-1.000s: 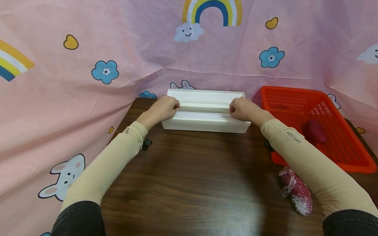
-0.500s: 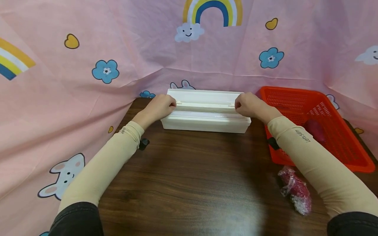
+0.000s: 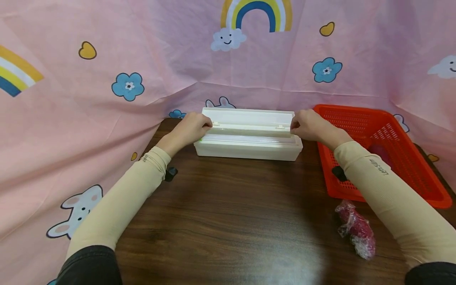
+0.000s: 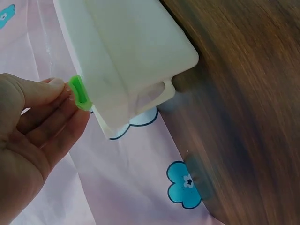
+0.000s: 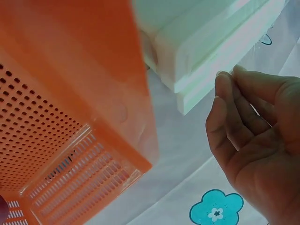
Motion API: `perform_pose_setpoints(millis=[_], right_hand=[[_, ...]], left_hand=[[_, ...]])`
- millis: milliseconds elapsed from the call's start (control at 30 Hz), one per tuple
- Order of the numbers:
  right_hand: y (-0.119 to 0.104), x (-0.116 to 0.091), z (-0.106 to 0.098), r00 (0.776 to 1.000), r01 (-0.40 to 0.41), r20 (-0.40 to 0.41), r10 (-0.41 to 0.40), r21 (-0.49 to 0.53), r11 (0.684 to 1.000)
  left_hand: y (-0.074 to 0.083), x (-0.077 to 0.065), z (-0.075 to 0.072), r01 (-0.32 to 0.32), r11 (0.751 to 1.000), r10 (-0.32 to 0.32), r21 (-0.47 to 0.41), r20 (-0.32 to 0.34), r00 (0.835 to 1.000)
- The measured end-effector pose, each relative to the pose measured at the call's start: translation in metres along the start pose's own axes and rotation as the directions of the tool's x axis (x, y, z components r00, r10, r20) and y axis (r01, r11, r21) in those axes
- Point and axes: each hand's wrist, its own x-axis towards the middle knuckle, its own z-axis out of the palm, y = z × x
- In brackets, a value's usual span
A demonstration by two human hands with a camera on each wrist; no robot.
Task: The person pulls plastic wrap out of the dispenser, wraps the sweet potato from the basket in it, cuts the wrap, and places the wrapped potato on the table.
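A long white cling film dispenser [image 3: 249, 152] stands at the back of the table, its lid raised. At its left end, my left hand [image 3: 193, 126] pinches the edge of the clear cling film [image 3: 246, 138], thumb against fingers. In the left wrist view, a green slide cutter [image 4: 80, 93] sits right at those fingertips. Over the dispenser's right end, my right hand [image 3: 310, 125] has thumb and forefinger tips together on what looks like the other film corner. The film is so transparent that its edges hardly show at the right fingertips.
An orange-red plastic basket [image 3: 331, 174] stands to the right, with a dark reddish, rounded item [image 3: 380, 153] in it, partly behind my sleeve. A red item wrapped in clear film [image 3: 357, 229] lies on the brown table [image 3: 228, 221]. Patterned pink cloth [image 3: 171, 47] hangs behind.
My right hand has moved right along the dispenser, from inside its right end to just past it. My left hand has shifted slightly left. The dispenser stays put.
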Motion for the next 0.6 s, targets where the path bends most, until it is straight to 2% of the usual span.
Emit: perform_pose_setpoints(millis=[300, 600], right_hand=[[0.000, -0.007, -0.003, 0.998, -0.057, 0.009, 0.057, 0.044, 0.997], [0.000, -0.010, -0.009, 0.998, -0.057, 0.005, 0.057, 0.065, 0.996]], left_hand=[[0.007, -0.002, -0.006, 0.010, 1.000, -0.010, -0.001, -0.017, 1.000], [0.008, -0.003, -0.012, 0.009, 1.000, -0.009, -0.019, -0.030, 0.999]])
